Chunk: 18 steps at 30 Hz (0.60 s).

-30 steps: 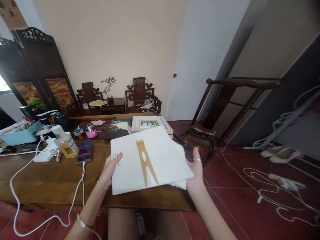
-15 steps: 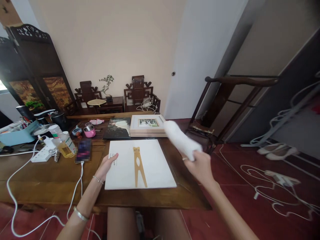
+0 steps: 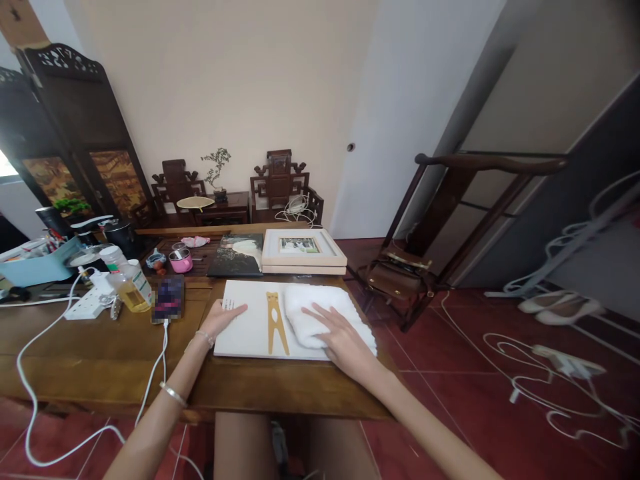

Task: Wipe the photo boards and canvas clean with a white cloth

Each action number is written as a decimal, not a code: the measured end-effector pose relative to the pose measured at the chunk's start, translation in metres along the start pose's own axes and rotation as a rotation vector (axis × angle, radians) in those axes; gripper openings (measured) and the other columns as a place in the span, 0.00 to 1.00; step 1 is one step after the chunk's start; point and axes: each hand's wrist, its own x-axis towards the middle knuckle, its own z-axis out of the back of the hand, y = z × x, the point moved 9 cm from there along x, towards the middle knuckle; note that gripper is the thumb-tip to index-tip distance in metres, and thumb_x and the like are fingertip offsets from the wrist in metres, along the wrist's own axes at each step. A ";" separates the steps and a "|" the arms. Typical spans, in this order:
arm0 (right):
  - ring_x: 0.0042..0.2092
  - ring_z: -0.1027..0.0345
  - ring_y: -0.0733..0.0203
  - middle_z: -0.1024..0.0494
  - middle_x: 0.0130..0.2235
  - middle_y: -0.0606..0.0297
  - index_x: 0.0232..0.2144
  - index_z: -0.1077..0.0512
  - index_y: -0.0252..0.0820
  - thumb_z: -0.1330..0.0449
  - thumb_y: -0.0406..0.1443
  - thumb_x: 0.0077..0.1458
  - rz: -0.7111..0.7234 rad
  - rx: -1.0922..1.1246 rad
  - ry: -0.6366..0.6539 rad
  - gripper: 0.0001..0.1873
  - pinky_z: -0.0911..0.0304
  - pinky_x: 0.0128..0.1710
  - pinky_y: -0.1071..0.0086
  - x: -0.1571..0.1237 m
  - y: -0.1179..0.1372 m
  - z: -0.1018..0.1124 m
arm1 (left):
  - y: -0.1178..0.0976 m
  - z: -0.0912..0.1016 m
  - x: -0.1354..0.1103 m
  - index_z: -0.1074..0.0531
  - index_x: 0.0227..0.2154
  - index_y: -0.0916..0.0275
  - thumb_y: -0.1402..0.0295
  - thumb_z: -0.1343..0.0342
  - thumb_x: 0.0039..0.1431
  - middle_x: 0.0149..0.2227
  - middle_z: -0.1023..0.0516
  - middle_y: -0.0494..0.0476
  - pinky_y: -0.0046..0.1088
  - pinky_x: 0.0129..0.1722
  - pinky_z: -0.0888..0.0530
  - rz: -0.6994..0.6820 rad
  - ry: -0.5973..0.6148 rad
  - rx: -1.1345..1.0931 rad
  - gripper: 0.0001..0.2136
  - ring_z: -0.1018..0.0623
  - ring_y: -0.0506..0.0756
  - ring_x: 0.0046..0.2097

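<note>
A white square book with a gold clothes-peg figure on its cover lies flat on the wooden table. My left hand rests on the book's left edge, fingers stretched out. A white cloth lies on the right half of the cover. My right hand presses flat on the cloth, fingers spread.
Behind the book lie a dark picture book and a white framed photo. To the left are a phone on a white cable, an oil bottle, a power strip and a pink cup. A dark wooden rack stands to the right.
The book went from being held in both hands to lying flat on the table. My right hand lifted the white cloth, then brought it down onto the cover.
</note>
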 end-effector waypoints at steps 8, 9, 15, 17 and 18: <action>0.62 0.54 0.48 0.39 0.59 0.60 0.33 0.23 0.41 0.51 0.19 0.35 -0.032 0.051 0.054 0.26 0.55 0.58 0.45 0.004 0.000 -0.006 | -0.027 0.013 -0.010 0.31 0.21 0.64 0.48 0.37 0.32 0.31 0.27 0.65 0.42 0.46 0.34 -0.393 -0.248 0.703 0.22 0.29 0.69 0.45; 0.62 0.55 0.48 0.39 0.59 0.60 0.33 0.23 0.41 0.51 0.18 0.34 -0.033 0.052 0.062 0.27 0.55 0.58 0.45 0.003 0.000 -0.007 | -0.026 0.011 -0.012 0.29 0.25 0.66 0.48 0.39 0.36 0.35 0.27 0.67 0.44 0.48 0.35 -0.438 -0.255 0.752 0.23 0.30 0.69 0.47; 0.62 0.54 0.48 0.40 0.59 0.61 0.38 0.25 0.41 0.51 0.19 0.36 -0.049 0.017 0.132 0.28 0.55 0.58 0.47 0.023 -0.011 -0.015 | -0.018 -0.025 -0.025 0.37 0.52 0.64 0.57 0.51 0.57 0.61 0.43 0.65 0.41 0.60 0.47 -0.741 0.032 0.781 0.23 0.47 0.62 0.63; 0.62 0.55 0.49 0.40 0.60 0.61 0.41 0.26 0.42 0.51 0.20 0.38 -0.052 0.010 0.145 0.29 0.55 0.58 0.48 0.039 -0.018 -0.019 | -0.012 -0.032 -0.024 0.40 0.55 0.65 0.58 0.55 0.59 0.62 0.44 0.64 0.42 0.61 0.50 -0.732 0.122 0.786 0.24 0.51 0.60 0.64; 0.62 0.55 0.49 0.40 0.60 0.61 0.42 0.27 0.42 0.51 0.20 0.38 -0.049 0.009 0.150 0.29 0.55 0.58 0.47 0.048 -0.021 -0.022 | -0.009 -0.034 -0.022 0.42 0.56 0.66 0.59 0.56 0.60 0.62 0.45 0.64 0.43 0.62 0.51 -0.719 0.140 0.788 0.24 0.51 0.60 0.64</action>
